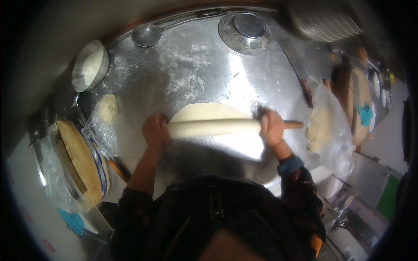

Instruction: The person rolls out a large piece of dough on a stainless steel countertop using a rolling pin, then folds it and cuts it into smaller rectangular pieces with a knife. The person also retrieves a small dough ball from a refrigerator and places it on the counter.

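A rolling pin lies crosswise in front of me, its wooden right end showing past my right hand. My left hand closes around the left part of the pin. Around the pin near its right end is my right hand, slightly blurred. Between the hands, pale dough covers the pin, and a flat sheet of dough spreads beyond it on the metal worktop. Whether the dough is wrapped fully around the pin, I cannot tell. The pin's left end is hidden by my left hand.
A metal bowl of flour, a ladle and a digital scale stand towards the back. A cleaver lies at right, near bagged dough. Dough in plastic and a round wooden board are at left. Stacked bowls stand back right.
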Motion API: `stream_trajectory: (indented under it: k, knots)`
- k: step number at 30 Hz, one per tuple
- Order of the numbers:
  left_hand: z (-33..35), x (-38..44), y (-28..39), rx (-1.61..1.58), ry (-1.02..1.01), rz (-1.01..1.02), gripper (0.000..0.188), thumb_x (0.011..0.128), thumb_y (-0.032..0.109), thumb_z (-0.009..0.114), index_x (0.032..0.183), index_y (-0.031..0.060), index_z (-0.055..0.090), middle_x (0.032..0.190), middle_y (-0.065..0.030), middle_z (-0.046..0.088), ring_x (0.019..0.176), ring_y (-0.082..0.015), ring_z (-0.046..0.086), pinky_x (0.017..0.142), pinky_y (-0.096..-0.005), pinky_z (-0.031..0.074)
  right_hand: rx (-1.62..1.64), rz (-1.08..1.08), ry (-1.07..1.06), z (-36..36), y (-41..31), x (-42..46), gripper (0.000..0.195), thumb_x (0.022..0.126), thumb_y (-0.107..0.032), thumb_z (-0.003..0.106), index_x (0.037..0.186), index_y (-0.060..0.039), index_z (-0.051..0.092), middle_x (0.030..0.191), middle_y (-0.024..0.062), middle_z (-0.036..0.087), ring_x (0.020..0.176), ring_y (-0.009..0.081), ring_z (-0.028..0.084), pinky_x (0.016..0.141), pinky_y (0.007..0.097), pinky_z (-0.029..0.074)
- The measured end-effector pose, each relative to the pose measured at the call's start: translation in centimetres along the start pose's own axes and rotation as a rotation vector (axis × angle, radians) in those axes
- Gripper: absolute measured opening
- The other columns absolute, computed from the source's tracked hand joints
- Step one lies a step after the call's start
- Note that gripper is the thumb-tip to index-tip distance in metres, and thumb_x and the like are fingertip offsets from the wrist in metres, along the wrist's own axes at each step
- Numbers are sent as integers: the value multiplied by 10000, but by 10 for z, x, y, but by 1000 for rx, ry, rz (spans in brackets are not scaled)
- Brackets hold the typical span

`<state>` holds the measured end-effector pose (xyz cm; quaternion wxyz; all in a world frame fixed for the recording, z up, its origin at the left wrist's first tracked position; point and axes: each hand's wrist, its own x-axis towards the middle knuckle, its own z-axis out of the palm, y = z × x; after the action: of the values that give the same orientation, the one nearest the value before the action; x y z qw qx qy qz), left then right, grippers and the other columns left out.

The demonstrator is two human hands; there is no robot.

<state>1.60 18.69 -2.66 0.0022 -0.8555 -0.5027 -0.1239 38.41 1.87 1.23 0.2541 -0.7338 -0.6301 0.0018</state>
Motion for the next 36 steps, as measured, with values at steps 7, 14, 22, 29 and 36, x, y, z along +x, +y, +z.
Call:
stream_trajectory:
  k: [7, 14, 22, 29, 36]
  knots:
    - [17, 87, -39, 190, 299, 372, 148, 825, 121, 452, 853, 10, 547, 907, -171, 561, 822, -334, 534, 753, -423, 418, 27, 23, 227, 5, 36, 89, 256, 837, -208, 447, 967, -17, 557, 842, 171, 556, 769, 345, 513, 705, 446, 386]
    - [17, 123, -31, 140, 27, 86, 124, 848, 125, 425, 844, 39, 514, 835, -165, 548, 828, -319, 550, 721, -421, 442, -172, -42, 92, 32, 54, 122, 221, 831, -236, 455, 926, -67, 560, 790, 141, 581, 686, 319, 550, 626, 418, 423]
    - [-4, -26, -43, -154, 35, -130, 187, 844, 161, 435, 919, 21, 533, 843, -176, 548, 791, -326, 551, 690, -409, 444, 52, -131, -72, 13, 31, 60, 320, 810, -261, 476, 990, -6, 544, 821, 196, 580, 726, 346, 566, 652, 433, 451]
    - [17, 70, -93, -225, -81, -141, 288, 880, 286, 420, 938, 25, 525, 973, -198, 534, 870, -366, 488, 752, -452, 378, -62, 56, -81, 33, 62, 155, 361, 890, -326, 401, 956, -22, 583, 931, 205, 587, 828, 363, 556, 736, 441, 423]
    - [-1, 46, -76, -81, -13, -5, 539, 781, 349, 595, 1131, -27, 430, 1063, -205, 492, 943, -345, 483, 822, -413, 395, -262, -149, -180, 9, 58, 148, 345, 882, -362, 403, 914, -65, 577, 906, 143, 575, 826, 348, 513, 750, 427, 362]
